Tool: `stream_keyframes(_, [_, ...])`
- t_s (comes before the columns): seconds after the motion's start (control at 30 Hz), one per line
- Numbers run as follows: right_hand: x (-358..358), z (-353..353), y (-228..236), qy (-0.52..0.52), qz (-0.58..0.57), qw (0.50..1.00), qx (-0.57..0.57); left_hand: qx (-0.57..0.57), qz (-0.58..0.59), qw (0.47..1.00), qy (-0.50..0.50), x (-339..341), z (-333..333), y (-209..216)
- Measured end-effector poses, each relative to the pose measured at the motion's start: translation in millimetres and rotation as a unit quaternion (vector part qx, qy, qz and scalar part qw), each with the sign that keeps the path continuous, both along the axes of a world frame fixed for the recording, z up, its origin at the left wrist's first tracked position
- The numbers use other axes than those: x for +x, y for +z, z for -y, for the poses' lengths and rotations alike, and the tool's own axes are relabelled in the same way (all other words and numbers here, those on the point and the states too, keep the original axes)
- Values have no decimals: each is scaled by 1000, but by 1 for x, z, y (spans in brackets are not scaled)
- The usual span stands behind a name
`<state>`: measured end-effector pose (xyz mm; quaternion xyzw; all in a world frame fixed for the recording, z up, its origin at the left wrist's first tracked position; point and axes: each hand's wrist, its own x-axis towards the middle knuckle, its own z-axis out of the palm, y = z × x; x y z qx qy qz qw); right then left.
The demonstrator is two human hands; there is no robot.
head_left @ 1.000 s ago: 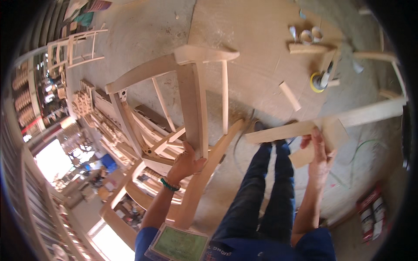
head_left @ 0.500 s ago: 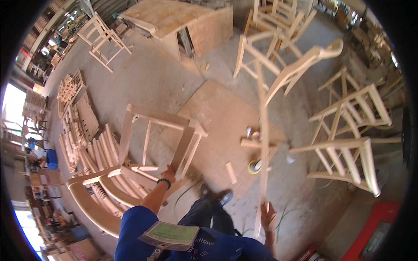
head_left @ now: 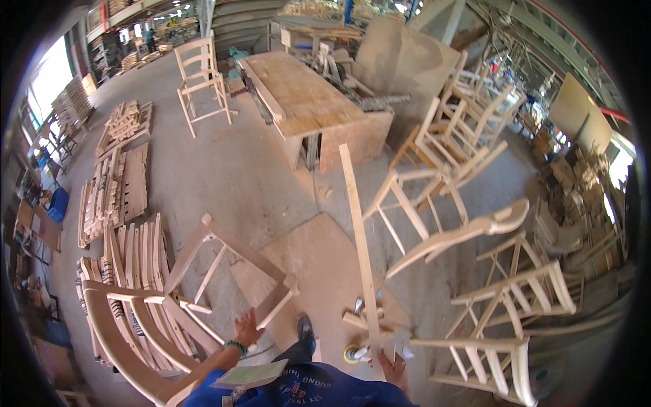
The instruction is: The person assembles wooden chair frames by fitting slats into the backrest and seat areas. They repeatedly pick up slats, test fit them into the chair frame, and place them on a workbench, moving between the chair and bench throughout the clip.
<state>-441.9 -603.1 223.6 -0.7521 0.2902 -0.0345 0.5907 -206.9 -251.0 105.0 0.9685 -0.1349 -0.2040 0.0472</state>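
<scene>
My left hand (head_left: 249,328), with a green bead bracelet at the wrist, is closed on the near seat rail of an unfinished wooden chair (head_left: 178,261). The chair leans toward me, its curved back at the lower left and its seat frame without a panel. Part of the grip is hidden behind the fingers. In my right hand (head_left: 391,370) is the lower end of a long, narrow wooden strip (head_left: 359,237), which points up and away from me. Below the strip, a roll of tape (head_left: 351,353) and short wood pieces (head_left: 356,321) lie on the floor.
Stacked curved wooden parts (head_left: 139,261) lie at left. Several unfinished chairs (head_left: 505,359) stand or lie along the right side. A plywood workbench (head_left: 305,95) is ahead, with another chair (head_left: 203,85) left of it. A flat brown sheet (head_left: 308,251) covers the floor before me.
My view has lifted toward the workbench. The strip's far end now shows in front of the bench, and both hands sit lower in view. Each hand keeps its hold.
</scene>
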Motion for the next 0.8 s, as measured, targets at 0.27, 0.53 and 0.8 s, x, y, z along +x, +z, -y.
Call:
stream_keyframes(0.27, [180, 7, 86, 89, -100, 989, 63, -573, -349, 742, -14, 77, 147, 129])
stream_keyframes(0.53, [312, 59, 74, 245, -83, 965, -48, -762, -266, 550, 215, 170, 213, 139])
stream_keyframes(0.8, [476, 174, 47, 278, -109, 922, -245, -828, 21, 344, 443, 319, 238, 122])
